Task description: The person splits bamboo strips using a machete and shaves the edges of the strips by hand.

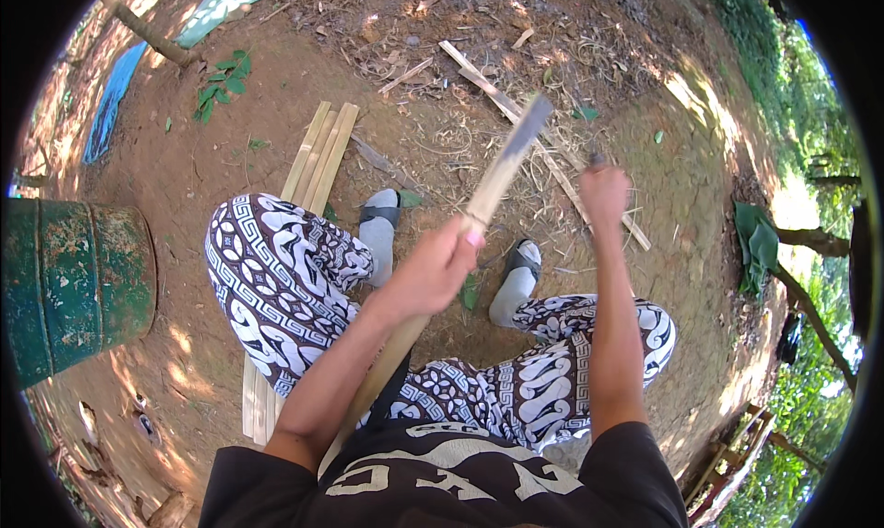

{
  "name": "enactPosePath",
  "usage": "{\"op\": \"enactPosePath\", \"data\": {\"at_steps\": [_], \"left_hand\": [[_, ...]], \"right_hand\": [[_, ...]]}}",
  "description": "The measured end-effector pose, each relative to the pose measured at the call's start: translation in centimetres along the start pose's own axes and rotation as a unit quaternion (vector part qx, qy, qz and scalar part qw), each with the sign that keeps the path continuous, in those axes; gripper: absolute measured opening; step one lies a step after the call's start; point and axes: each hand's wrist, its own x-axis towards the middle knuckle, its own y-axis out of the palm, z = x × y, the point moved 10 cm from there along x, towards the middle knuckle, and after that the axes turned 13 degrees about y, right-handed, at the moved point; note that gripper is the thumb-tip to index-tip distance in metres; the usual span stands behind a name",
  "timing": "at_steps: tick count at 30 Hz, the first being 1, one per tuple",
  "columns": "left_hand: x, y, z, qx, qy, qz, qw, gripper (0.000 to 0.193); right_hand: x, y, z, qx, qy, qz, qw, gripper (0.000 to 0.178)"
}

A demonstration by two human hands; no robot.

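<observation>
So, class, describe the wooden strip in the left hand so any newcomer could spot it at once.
Start at the patterned trousers, then find the left hand above them. The pale strip it grips slants up to the right from the person's left side. Unlike the strips lying on the ground, it is raised, with a dark grey tip.

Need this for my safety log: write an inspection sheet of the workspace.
Surface: bare brown earth, sun-dappled in places.
Work items: long wooden strip, dark at its far end; slats side by side on the ground.
Clutter: pale shavings; loose strips lying ahead.
Left hand: closed around the long wooden strip.
Right hand: closed on a dark object, too blurred to identify.
Cables: nothing seen.
Surroundings: rust-marked green drum at left; foliage at right.
</observation>
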Motion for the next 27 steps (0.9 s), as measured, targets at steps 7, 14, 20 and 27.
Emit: {"op": "enactPosePath", "data": {"at_steps": [7,14,20,27], "left_hand": [[1.4,-2.5,0.6,-0.103,-0.13,-0.035,0.986,0.03],[1.6,-1.9,0.9,-0.023,-0.034,-0.038,0.998,0.031],[1.9,-2.2,-0.8,0.104,0.028,-0.027,0.994,0.031],[1.6,-2.2,-1.1,0.164,0.04,-0.05,0.984,0.028]], "right_hand": [[-1.7,-3.1,-0.8,0.2,0.063,0.056,0.976,0.021],[-13.6,-4.0,9.4,0.118,-0.227,0.14,0.956,0.012],[-15.7,-2.9,11.3,0.031,-0.322,0.113,0.939,0.012],[-15.2,-1.8,11.1,0.063,-0.347,0.116,0.929,0.014]]}}
